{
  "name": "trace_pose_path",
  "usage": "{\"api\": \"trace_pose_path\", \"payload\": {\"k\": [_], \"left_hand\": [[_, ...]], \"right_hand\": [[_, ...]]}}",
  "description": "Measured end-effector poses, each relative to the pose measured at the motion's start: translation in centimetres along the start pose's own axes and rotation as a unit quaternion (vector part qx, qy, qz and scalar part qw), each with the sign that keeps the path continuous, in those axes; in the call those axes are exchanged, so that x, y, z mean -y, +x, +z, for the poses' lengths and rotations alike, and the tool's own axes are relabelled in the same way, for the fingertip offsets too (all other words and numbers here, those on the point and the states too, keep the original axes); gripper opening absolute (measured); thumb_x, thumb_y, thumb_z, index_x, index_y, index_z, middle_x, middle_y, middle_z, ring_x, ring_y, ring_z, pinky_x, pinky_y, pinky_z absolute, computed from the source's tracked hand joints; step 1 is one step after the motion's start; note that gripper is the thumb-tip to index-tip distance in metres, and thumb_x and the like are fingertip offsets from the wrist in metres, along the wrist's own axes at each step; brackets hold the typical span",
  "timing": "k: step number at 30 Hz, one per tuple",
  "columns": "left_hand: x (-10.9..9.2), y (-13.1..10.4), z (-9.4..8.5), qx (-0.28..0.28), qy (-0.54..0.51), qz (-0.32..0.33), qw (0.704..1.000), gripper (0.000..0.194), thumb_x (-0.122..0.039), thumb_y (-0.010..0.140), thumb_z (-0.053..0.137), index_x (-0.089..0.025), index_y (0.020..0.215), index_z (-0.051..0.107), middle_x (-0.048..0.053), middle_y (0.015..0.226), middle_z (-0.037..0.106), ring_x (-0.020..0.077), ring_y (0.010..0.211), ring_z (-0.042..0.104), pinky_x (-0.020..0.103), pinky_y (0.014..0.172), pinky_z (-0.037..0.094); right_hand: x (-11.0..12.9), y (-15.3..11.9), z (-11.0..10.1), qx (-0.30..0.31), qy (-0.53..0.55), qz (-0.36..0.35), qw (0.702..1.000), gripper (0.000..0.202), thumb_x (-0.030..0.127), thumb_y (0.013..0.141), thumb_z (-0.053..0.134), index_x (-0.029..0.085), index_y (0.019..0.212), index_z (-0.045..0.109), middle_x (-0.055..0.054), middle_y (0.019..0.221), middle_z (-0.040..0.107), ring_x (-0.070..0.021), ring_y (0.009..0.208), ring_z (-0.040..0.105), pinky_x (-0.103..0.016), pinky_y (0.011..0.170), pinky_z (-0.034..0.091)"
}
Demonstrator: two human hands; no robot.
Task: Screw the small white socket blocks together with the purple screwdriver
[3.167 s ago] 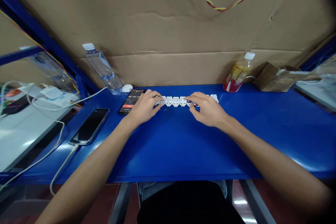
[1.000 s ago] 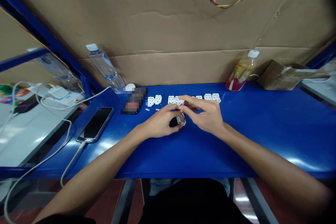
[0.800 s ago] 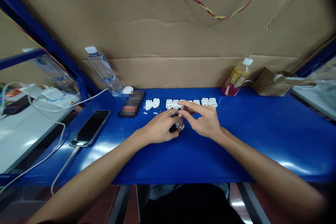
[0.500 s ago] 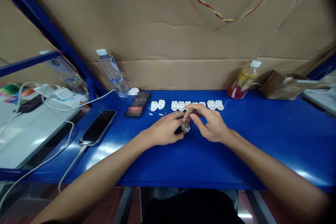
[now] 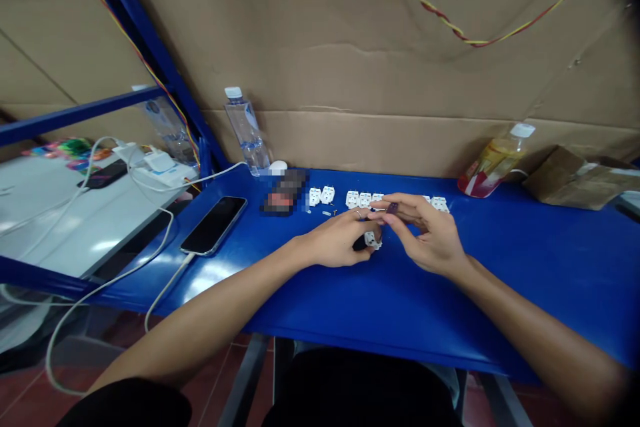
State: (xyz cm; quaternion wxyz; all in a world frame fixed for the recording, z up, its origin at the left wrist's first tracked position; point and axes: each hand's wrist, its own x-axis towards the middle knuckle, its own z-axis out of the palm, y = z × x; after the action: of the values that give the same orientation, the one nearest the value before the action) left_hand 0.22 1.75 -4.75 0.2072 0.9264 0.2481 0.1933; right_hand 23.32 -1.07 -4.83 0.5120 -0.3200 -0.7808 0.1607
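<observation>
My left hand [image 5: 340, 244] grips a small white plastic socket part [image 5: 373, 240] just above the blue table [image 5: 525, 260]. Right beside it, my right hand [image 5: 427, 237] pinches a small dark purple-tipped tool [image 5: 391, 207] between thumb and fingers, over the part. Behind both hands lies a row of white socket parts [image 5: 357, 199] across the table. Two more parts [image 5: 320, 196] sit apart at the row's left end, with tiny loose pieces [image 5: 327, 213] near them.
A black phone on a white cable [image 5: 214, 225] lies at the left. A blurred phone [image 5: 283, 193], a clear water bottle [image 5: 246, 130] and a white mouse [image 5: 278, 165] stand behind. A yellow drink bottle [image 5: 493, 160] and a cardboard box [image 5: 575, 177] are at the right. Cardboard wall behind.
My left hand took one white part out of the row and brought it nearer. My right hand joined it with the small tool. The view has swung left.
</observation>
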Motion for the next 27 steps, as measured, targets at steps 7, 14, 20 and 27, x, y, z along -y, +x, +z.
{"api": "trace_pose_path", "payload": {"k": [7, 14, 20, 27], "left_hand": [[0.4, 0.1, 0.0, -0.003, -0.011, 0.013, 1.0, 0.016, -0.021, 0.097, 0.072, -0.02, 0.112, 0.072, 0.015, 0.138, 0.069, 0.0313, 0.136, 0.066, 0.051, 0.121, 0.054], [0.1, -0.1, -0.3, 0.003, -0.021, 0.006, 1.0, 0.021, -0.017, 0.095, 0.07, -0.021, 0.116, 0.073, 0.012, 0.132, 0.072, 0.0314, 0.132, 0.068, 0.052, 0.118, 0.056], [0.1, -0.4, -0.6, 0.005, -0.025, -0.008, 1.0, 0.02, -0.024, 0.1, 0.07, -0.021, 0.119, 0.072, 0.014, 0.14, 0.069, 0.0315, 0.131, 0.068, 0.053, 0.113, 0.059], [0.1, -0.4, -1.0, 0.025, -0.013, -0.002, 1.0, 0.02, -0.023, 0.101, 0.07, -0.021, 0.121, 0.072, 0.014, 0.144, 0.068, 0.0328, 0.14, 0.064, 0.055, 0.118, 0.055]], "right_hand": [[0.4, 0.5, -0.5, -0.053, -0.059, -0.142, 0.987, 0.06, 0.012, 0.092, 0.087, 0.041, 0.144, 0.075, -0.001, 0.123, 0.088, -0.0261, 0.101, 0.088, -0.046, 0.092, 0.077], [1.0, 0.5, -0.3, -0.027, -0.067, -0.092, 0.993, 0.048, 0.013, 0.101, 0.072, 0.03, 0.146, 0.074, -0.004, 0.123, 0.087, -0.0223, 0.092, 0.088, -0.038, 0.085, 0.078], [1.3, 1.2, -0.5, -0.049, -0.045, -0.132, 0.989, 0.041, 0.017, 0.097, 0.081, 0.035, 0.134, 0.081, -0.005, 0.118, 0.086, -0.0232, 0.099, 0.085, -0.041, 0.087, 0.076], [0.6, 0.6, -0.4, 0.009, 0.002, -0.054, 0.998, 0.05, 0.015, 0.105, 0.065, 0.03, 0.153, 0.068, -0.008, 0.136, 0.081, -0.022, 0.113, 0.083, -0.039, 0.097, 0.074]]}}
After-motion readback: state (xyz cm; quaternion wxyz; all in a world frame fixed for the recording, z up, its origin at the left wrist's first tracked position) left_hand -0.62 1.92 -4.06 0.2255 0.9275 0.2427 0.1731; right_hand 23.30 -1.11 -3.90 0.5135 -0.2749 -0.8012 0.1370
